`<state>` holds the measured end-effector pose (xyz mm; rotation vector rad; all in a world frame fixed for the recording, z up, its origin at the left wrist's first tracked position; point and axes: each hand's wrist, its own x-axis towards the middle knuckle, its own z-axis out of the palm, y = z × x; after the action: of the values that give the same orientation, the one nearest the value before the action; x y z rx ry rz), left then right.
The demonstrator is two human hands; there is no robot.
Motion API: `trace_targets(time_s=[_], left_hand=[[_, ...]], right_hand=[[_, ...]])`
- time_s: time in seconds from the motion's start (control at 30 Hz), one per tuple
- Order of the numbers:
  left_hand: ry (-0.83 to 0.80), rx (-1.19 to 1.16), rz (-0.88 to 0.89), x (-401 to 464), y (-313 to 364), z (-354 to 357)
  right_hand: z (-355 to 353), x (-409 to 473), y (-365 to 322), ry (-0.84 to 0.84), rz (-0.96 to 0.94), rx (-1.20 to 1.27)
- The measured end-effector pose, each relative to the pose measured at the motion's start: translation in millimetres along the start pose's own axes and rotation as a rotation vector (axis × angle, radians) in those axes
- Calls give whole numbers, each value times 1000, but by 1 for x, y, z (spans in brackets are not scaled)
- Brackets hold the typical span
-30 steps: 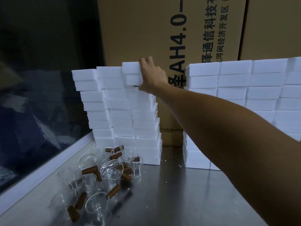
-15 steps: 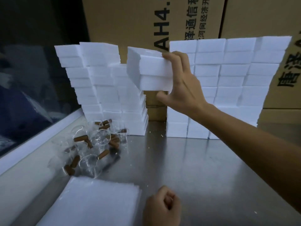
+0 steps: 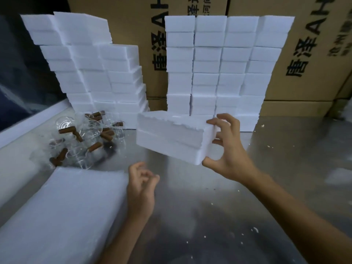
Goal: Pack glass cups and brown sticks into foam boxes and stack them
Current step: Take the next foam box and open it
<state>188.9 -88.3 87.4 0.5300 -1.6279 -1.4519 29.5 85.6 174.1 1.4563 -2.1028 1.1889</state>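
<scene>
Half a second ago we had the foam box [image 3: 169,136] up level with the stack tops; now our right hand [image 3: 227,149] has brought it down and toward us, above the steel table [image 3: 209,216], in front of the right-hand stack of foam boxes [image 3: 219,63]. We pinch its right end, thumb under the lower corner and fingers curled over the top edge. Our left hand [image 3: 142,184] is loosely open, holding nothing, beside the white foam sheet [image 3: 62,216]. We judge the box very light and stiff but crumbly, since its top edge looks chipped, so we'd take it across the broad faces and squeeze gently. Glass cups [image 3: 89,134] and brown sticks [image 3: 94,146] lie jumbled at the foot of the left stack [image 3: 91,73]; we expect them to be fragile and slippery
</scene>
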Motion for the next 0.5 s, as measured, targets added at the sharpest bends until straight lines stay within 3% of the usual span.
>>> trace_targets(time_s=[0.2, 0.33, 0.5], left_hand=[[27, -64, 66, -6, 11, -3], [-14, -107, 89, -10, 14, -3], [-13, -11, 73, -14, 13, -3]], right_hand=[[14, -62, 26, 47, 75, -19], [32, -79, 27, -11, 72, 36], [40, -83, 32, 8, 171, -53]])
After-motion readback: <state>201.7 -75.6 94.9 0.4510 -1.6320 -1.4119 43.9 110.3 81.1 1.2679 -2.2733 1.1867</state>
